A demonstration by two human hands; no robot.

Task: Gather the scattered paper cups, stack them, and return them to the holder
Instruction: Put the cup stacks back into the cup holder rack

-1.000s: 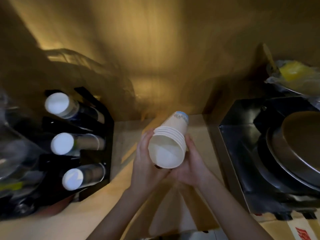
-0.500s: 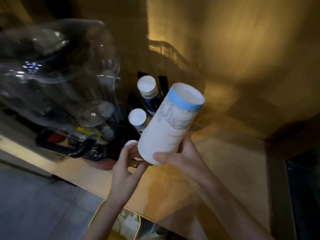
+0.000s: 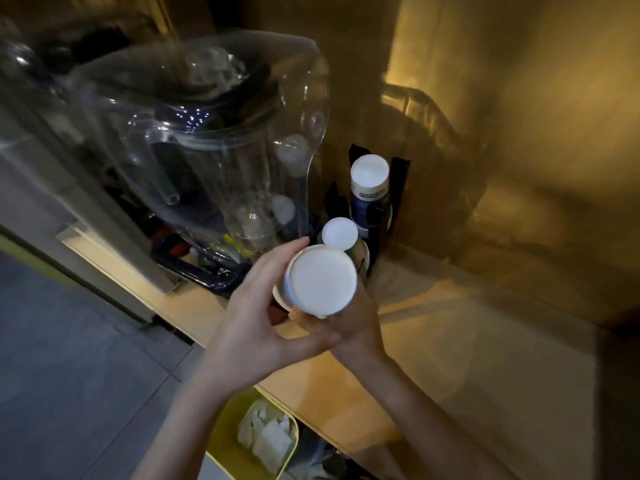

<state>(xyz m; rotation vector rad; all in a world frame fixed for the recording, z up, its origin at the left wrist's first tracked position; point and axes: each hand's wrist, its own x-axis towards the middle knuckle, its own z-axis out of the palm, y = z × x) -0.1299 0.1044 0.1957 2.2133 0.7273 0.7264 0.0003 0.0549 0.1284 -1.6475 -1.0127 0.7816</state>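
A stack of white paper cups (image 3: 322, 280) with a blue band is held upside down, its flat white base facing me. My left hand (image 3: 256, 317) grips its left side and my right hand (image 3: 346, 327) supports it from below and the right. The stack hangs over the nearest slot of the black cup holder (image 3: 398, 188). Two other cup stacks stand in the holder behind it: a middle stack (image 3: 340, 233) and a far stack (image 3: 369, 174). The lower part of the held stack is hidden by my hands.
A large clear blender jar under a clear cover (image 3: 214, 140) stands just left of the holder on a dark base (image 3: 194, 268). The wooden counter (image 3: 450, 341) stretches right to the wall. A yellow bin (image 3: 256, 441) with crumpled paper sits below the counter's edge.
The stack has tipped from slanted to base-up and dropped down toward the holder's nearest slot. My view has swung closer to the holder and blender.
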